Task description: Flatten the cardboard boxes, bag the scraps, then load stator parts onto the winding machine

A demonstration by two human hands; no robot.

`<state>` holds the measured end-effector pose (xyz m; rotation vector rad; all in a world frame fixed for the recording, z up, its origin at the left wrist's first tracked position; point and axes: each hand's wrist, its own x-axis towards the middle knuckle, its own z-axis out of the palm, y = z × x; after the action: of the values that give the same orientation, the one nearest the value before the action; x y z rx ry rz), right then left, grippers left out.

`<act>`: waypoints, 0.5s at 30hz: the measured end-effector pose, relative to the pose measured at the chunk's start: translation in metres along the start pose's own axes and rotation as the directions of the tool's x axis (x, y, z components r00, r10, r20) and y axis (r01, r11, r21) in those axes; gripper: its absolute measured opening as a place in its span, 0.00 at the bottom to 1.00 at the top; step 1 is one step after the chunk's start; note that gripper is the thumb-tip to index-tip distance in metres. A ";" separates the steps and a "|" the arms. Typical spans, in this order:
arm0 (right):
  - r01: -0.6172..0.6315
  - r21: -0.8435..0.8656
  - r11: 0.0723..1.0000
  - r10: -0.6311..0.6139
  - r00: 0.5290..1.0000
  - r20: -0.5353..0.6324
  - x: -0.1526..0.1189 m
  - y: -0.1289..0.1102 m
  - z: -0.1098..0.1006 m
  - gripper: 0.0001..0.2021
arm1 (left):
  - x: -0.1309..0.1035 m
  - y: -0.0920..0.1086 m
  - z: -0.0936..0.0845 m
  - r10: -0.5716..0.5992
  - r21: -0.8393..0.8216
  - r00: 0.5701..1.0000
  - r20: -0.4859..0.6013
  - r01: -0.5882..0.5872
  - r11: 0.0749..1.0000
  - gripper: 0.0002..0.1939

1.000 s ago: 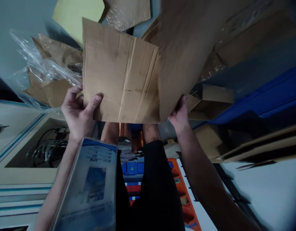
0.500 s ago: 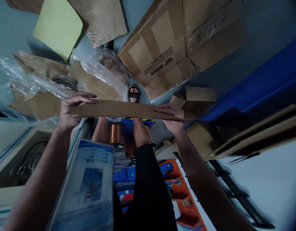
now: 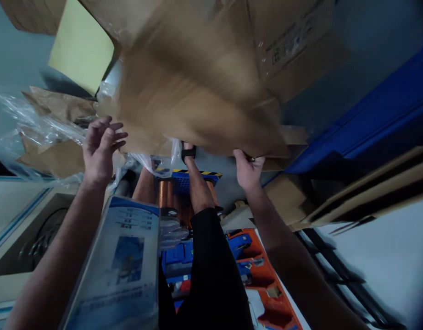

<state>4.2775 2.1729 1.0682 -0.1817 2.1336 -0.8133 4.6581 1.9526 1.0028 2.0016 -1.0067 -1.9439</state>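
- Hands are held well apart: the left hand (image 3: pixel 103 149) is spread and empty near the sheet's left side, while the lower right edge of a brown cardboard sheet (image 3: pixel 184 101) is pinched between thumb and fingers of the right hand (image 3: pixel 249 169). Whether the sheet is touched by the left fingertips cannot be told.
- Handling is judged to be only partly done: the sheet is held on one side only and has not yet been brought to rest or wholly released. What remains beyond that cannot be told.
- The sheet is spread in front of both hands, above the legs and over the packing material beyond. It looks broad, plain and thin; its surface is smeared by motion blur, so creases or print cannot be made out.
- To the left, clear plastic wrap (image 3: pixel 65 130) and crumpled brown paper (image 3: pixel 62 103) are seen, with a pale yellow sheet (image 3: pixel 82 50) farther out.
- At upper right, a printed cardboard carton (image 3: pixel 297 46) is partly covered by the sheet.
- Below, copper wire spools (image 3: pixel 165 195) are seen by the legs, and an orange parts rack (image 3: pixel 266 275) is seen lower still.
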 end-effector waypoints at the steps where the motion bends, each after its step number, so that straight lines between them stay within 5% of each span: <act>1: -0.129 0.115 0.985 0.140 0.986 -0.089 0.004 0.009 0.005 0.21 | -0.001 -0.007 0.000 -0.050 0.012 0.997 -0.054 0.051 0.999 0.46; 4: -0.359 0.389 0.848 0.419 0.905 -0.078 0.031 0.031 0.020 0.26 | 0.000 -0.041 -0.004 -0.124 0.065 0.984 -0.126 0.133 0.989 0.46; 7: -0.396 0.529 0.751 0.479 0.877 -0.023 0.077 0.048 0.040 0.27 | 0.007 -0.076 -0.014 -0.132 0.124 0.982 -0.136 0.149 0.981 0.41; 10: -0.389 0.658 0.645 0.537 0.843 -0.027 0.113 0.064 0.072 0.27 | 0.028 -0.091 -0.030 -0.099 0.241 0.979 -0.180 0.142 0.960 0.33; 12: -0.468 0.672 0.574 0.622 0.783 0.014 0.110 0.073 0.099 0.29 | 0.055 -0.086 -0.040 -0.056 0.327 0.971 -0.230 0.132 0.936 0.23; 15: -0.677 0.477 0.560 0.701 0.694 0.163 0.058 0.077 0.132 0.27 | 0.117 -0.066 -0.048 0.003 0.461 0.934 -0.358 0.174 0.870 0.16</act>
<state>4.3501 2.1460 0.9236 0.9280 1.7064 -0.8426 4.7161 1.9206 0.8764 2.5769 -1.4310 -1.3726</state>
